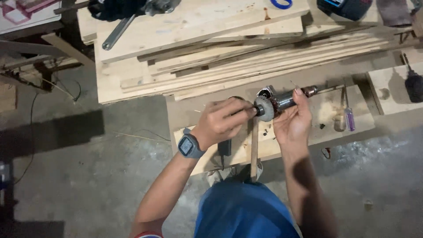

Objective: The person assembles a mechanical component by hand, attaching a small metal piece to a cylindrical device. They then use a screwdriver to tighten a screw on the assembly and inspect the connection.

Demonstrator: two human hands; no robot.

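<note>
My right hand [293, 121] holds a motor armature [282, 102], a metal rotor with copper windings and a pale fan disc at its left end. My left hand [222, 121], with a grey watch on the wrist, pinches a small dark round part at the shaft end beside the fan disc. Both hands are over a low wooden board [326, 128]. Small dark bits lie on the board below the rotor.
Two screwdrivers [346, 117], one with a purple handle, lie on the board at right. A narrow wooden stick [254, 150] stands in front. Stacked planks [211, 61] lie behind, with a wrench [116, 33] on top. A dark tool [413, 83] lies at far right.
</note>
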